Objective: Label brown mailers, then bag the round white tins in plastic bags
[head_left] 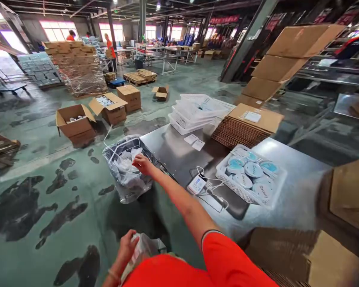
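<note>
Right hand [141, 162] over a bin [127, 192] lined with clear film, fingers drawn in at crumpled white plastic [124, 162]; whether they grip it cannot be told. Left hand [128, 244], near the body, pinches a whitish bag [146, 245]. Thin film likely calls for a fingertip pinch and a low release inside the rim, clear of the liner. Beside the bin, a metal table [175, 153] bears a corded device [196, 185], a basket [273, 201] of round packs [253, 170] and flattened cartons [239, 129].

Daylight glares white through the far windows [53, 29]; the steel desk [299, 159] shines, and the right edge smears and bends.
</note>
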`<state>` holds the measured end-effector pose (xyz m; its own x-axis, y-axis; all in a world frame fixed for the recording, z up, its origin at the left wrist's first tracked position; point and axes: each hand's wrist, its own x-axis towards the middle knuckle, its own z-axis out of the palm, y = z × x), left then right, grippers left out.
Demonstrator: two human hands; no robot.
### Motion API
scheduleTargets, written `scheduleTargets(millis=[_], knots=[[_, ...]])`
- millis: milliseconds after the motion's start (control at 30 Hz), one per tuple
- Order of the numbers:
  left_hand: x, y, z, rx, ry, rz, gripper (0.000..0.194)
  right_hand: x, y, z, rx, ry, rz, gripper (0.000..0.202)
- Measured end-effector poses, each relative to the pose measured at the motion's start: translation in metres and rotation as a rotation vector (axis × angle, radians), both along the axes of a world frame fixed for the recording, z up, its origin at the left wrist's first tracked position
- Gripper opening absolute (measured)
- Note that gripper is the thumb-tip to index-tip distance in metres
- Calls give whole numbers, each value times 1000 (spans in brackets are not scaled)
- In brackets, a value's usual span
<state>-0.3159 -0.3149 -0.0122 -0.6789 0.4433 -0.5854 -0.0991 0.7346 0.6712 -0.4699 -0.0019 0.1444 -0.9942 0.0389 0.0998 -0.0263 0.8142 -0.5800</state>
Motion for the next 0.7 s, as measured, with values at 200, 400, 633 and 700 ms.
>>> scheduleTargets(millis=[200, 400, 633, 700], knots=[[-9, -30, -2, -76, 15, -32, 25, 22, 25, -61, -21, -216, -502, 54], [-37, -17, -10, -49, 23, -91, 37, 178, 86, -78, 70, -251, -1515, 96], [-54, -8, -36, 77, 23, -95, 54, 237, 152, -103, -273, -676, -1856, 136], [-53, -8, -38, 66, 43, -82, 54, 224, 152, -116, -220, -658, -1815, 135]])
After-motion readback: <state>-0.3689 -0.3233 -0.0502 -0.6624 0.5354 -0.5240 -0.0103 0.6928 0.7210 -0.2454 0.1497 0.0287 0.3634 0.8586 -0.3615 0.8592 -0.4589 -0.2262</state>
